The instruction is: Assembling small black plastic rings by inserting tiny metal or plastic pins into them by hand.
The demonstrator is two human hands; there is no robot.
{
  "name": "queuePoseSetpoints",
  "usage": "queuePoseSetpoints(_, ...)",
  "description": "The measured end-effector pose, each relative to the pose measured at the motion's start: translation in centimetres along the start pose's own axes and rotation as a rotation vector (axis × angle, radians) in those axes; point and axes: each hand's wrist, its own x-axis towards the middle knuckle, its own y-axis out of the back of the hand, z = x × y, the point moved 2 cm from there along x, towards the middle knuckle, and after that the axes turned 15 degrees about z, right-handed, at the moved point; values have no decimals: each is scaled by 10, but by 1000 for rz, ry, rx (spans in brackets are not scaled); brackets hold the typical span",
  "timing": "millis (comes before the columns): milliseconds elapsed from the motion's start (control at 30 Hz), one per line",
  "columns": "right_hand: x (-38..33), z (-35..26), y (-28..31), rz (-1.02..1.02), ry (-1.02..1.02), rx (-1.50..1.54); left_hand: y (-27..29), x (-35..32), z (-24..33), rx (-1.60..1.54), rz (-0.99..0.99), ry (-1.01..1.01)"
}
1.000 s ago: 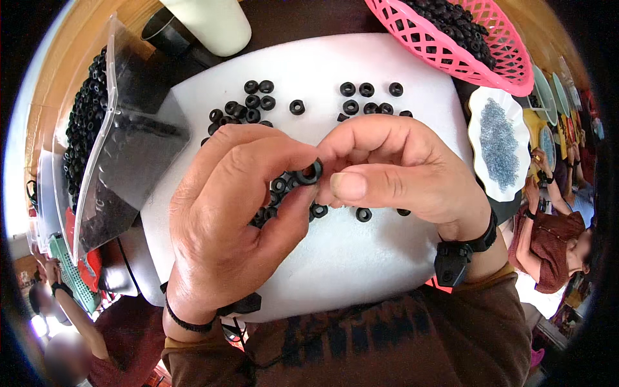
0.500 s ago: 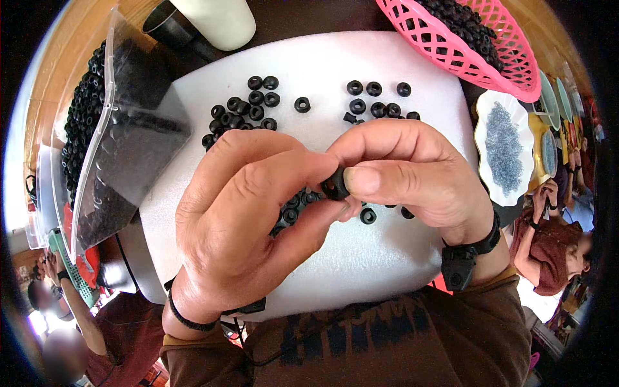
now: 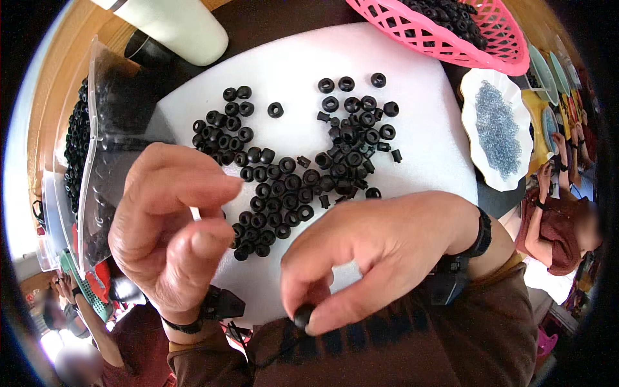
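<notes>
The right hand (image 3: 380, 251) is low, over the near edge of the white foam pad (image 3: 425, 135). Its thumb and fingers are pinched tight on one small black ring (image 3: 303, 316), which sits just past the pad's near edge, close to the person's body. The left hand (image 3: 171, 226) is up over the near left part of the pad. Its fingers are curled, with the thumb close to the fingertips, and a thin pale thing shows between them, but I cannot tell what it is or if the hand grips it. Just beyond both hands, many more black rings (image 3: 290, 180) lie loose in the middle of the pad, some touching each other. At the pad's left edge is a clear plastic bag (image 3: 109, 161) with more black pieces inside. At the far left corner stands a pale cup (image 3: 174, 26). At the far right corner is a pink basket (image 3: 451, 32) full of black pieces. By the right edge sits a white dish (image 3: 496, 129) holding tiny grey bits.
</notes>
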Motion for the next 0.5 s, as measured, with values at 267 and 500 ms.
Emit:
queuePoseSetpoints(267, -3, 3, -7, -99, -62, -98, -57, 22, -10, 359, -452, 75)
queuePoseSetpoints(500, -6, 7, -10, -35, 62, -55, -85, 18, -15, 402, -528, -148)
